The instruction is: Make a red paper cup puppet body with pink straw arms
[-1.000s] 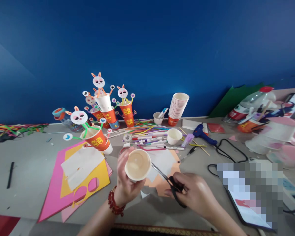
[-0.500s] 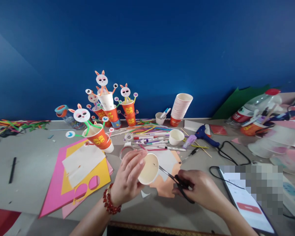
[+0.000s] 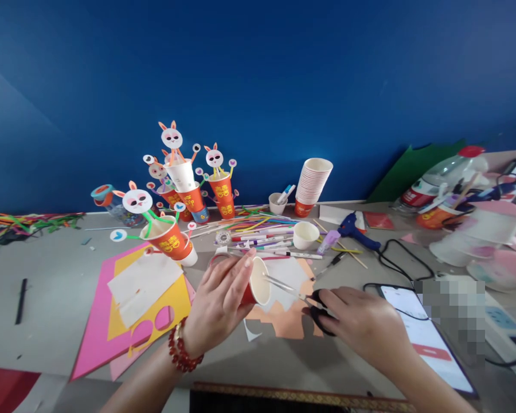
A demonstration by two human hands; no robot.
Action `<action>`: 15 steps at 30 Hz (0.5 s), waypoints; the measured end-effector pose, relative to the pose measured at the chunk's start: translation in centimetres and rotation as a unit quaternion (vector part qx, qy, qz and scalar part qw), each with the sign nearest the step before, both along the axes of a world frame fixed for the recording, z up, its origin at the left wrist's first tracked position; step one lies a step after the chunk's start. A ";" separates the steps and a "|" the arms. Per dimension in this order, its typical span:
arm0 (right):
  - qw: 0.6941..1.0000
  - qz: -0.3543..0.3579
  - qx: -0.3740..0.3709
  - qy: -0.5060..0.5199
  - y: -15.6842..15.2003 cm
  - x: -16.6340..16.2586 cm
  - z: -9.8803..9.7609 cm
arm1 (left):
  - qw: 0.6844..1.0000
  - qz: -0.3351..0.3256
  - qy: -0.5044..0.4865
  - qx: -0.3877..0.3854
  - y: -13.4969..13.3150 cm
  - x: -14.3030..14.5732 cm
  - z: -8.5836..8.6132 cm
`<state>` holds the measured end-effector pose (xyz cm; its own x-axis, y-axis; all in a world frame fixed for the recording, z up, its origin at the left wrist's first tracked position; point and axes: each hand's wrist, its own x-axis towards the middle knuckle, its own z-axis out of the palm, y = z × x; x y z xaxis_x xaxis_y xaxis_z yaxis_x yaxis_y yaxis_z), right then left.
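Above the table [image 3: 60, 298], paper cup [image 3: 260, 288] clasped in left grip [image 3: 215, 305], scissors [image 3: 287, 287] held in right grip [image 3: 361, 321]

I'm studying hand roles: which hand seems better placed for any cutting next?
Likely the right hand: it holds the scissors, pointed toward the cup, which the left hand holds.

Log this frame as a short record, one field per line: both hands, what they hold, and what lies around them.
Left hand: holds a paper cup, tilted, mouth facing right
Right hand: holds scissors
Scissor tips: at the cup's mouth; contact unclear
Left wrist: bead bracelet
Left side: pink sheet, yellow sheet
Back left: rabbit faces
Back right: cup stack, glue gun
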<state>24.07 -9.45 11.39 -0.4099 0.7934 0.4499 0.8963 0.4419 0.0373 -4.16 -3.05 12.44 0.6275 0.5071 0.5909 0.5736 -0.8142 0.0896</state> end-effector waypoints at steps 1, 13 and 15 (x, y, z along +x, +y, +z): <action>1.000 -0.002 -0.004 -0.010 0.1 -0.1 0.3 | 1.000 -0.004 0.007 0.003 -0.1 0.0 0.2; 0.989 -0.032 -0.075 -0.127 0.2 -0.7 3.5 | 0.997 -0.045 0.048 0.048 -0.4 0.1 1.8; 0.986 -0.040 -0.076 -0.141 0.3 -0.9 3.9 | 0.996 -0.043 0.051 0.054 -0.5 0.2 2.0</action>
